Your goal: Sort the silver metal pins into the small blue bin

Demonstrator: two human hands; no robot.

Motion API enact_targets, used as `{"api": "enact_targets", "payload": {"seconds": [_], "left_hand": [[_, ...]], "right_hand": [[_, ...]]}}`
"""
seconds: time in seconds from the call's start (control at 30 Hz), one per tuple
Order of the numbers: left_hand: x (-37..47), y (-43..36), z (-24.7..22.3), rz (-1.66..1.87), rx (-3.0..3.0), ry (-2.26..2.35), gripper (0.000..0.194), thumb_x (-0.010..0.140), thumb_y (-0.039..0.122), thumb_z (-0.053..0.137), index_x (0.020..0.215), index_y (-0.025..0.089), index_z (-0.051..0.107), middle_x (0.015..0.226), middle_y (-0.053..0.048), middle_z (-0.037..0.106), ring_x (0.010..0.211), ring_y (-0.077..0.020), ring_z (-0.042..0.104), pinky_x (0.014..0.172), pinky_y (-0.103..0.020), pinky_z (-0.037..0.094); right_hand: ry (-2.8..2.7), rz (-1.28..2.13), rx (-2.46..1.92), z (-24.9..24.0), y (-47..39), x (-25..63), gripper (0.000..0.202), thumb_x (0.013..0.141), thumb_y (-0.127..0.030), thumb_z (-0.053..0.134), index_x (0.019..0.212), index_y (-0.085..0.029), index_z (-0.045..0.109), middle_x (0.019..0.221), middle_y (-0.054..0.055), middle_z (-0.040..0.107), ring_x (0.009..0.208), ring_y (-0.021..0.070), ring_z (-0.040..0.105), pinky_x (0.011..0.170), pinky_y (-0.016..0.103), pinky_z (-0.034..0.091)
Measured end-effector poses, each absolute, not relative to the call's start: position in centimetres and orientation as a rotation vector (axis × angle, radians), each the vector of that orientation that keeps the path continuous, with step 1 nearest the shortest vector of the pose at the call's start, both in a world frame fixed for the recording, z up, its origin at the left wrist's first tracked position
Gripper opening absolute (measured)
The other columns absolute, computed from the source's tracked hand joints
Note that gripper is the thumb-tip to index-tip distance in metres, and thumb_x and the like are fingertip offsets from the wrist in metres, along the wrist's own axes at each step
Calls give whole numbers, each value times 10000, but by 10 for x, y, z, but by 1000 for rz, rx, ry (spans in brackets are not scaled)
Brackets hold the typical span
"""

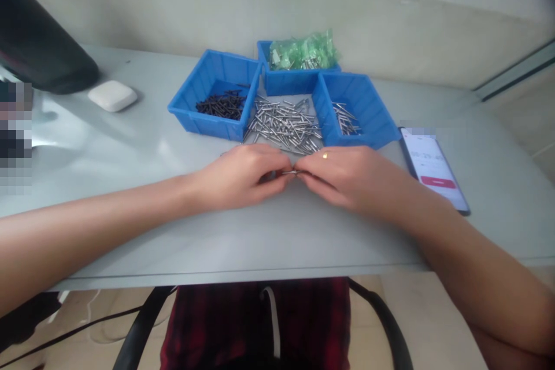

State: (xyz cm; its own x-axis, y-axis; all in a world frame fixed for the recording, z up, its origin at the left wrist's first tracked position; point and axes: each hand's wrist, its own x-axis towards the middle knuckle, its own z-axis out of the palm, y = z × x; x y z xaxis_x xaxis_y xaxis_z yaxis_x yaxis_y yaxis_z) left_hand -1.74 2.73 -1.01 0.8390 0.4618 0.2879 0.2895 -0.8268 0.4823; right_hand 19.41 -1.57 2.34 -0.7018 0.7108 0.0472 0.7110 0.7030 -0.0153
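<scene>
My left hand (249,176) and my right hand (347,176) meet fingertip to fingertip above the table, just in front of a pile of silver metal pins (286,124). Both are closed in a pinch on a small silver pin (291,172) that shows between the fingertips. Dark screws (223,105) lie in the left blue bin (186,113). More silver pins (344,118) are in the right blue bin (375,110). Green plastic bags (303,52) with metal parts fill the back blue bin (288,82).
A phone (433,167) with a lit screen lies right of my right hand. At the back left are a white case (113,96) and a large dark cylindrical object (43,34). The wall stands behind the bins; the table's front edge (260,277) is near my lap.
</scene>
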Motion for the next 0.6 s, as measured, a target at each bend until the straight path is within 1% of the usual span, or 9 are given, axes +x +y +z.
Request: {"api": "enact_targets", "payload": {"seconds": [0.6], "left_hand": [[-17,28,-11,550,2604,545,184,922,231,465,829,151,603,735,-26,577,690,-123,541,639,-228,412]], "right_hand": [[-2838,-37,-1163,23,-16,195,236,932,-222,403,971,-150,624,821,67,660,755,180,611,588,279,366]]}}
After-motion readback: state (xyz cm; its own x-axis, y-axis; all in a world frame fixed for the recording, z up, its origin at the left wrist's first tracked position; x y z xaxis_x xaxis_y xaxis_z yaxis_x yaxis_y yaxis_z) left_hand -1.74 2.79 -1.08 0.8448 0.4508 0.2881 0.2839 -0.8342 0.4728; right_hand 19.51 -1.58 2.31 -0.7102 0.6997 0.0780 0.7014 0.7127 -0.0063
